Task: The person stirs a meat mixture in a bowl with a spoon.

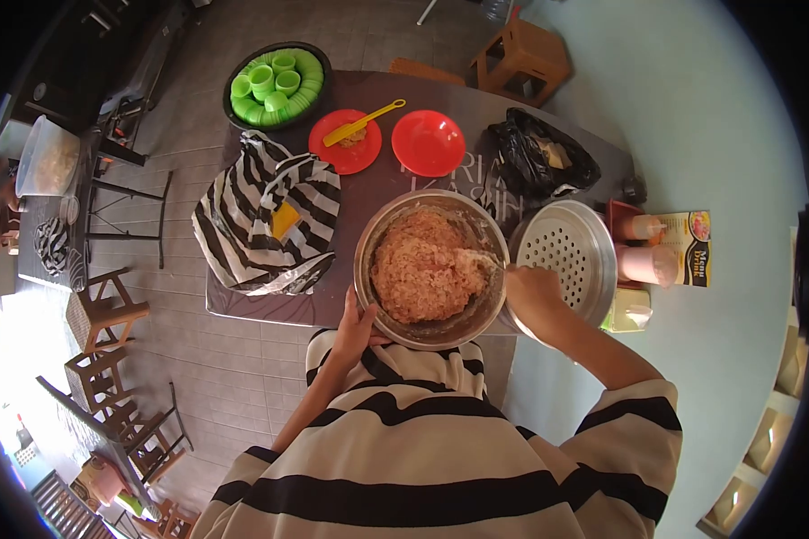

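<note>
A metal mixing bowl [366, 238] at the table's front edge holds a pinkish, coarse minced mixture [427, 269]. My left hand [354, 331] grips the bowl's rim at the lower left, thumb on the near side. On the bowl's right side, my right hand [535, 298] is closed around a thin metal utensil [487, 260]. Its far end is sunk in the mixture, so its shape is hidden. Just right of the bowl, partly under my right forearm, lies a round perforated metal steamer tray [562, 251].
Left stands a striped plastic bag [261, 220]. Behind are a red plate [324, 148] with a yellow spatula [364, 123], a red bowl [429, 144], a black bag [548, 162] and a black basin [229, 99] of green cups [261, 79]. Condiment bottles [647, 265] line the wall side.
</note>
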Available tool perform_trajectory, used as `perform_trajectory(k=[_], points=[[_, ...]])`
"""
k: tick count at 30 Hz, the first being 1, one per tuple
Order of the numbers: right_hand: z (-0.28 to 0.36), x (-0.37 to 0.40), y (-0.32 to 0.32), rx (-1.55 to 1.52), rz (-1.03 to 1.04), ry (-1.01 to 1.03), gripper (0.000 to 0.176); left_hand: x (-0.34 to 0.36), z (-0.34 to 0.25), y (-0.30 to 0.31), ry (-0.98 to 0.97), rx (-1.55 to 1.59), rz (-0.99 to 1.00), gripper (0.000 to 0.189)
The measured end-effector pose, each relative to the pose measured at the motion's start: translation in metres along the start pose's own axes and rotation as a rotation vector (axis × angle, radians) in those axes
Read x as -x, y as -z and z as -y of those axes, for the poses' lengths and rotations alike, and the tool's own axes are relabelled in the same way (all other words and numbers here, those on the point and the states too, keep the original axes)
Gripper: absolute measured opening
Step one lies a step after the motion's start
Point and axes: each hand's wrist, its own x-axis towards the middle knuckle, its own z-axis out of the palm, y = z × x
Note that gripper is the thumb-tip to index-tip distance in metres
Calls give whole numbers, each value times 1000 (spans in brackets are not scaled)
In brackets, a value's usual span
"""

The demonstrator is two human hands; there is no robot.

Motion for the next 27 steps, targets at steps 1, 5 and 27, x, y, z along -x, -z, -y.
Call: perform_trajectory(k=[1,5,27], points=[[0,-2,3,13,-64,-14,17,-1,1,0,3,1,3,58],[2,-24,-21,28,-138,-60,14,-2,4,1,-11,-35,-5,56],[-20,-51,-77,-394,887,-215,18,-10,19,-2,-148,3,-74,53]])
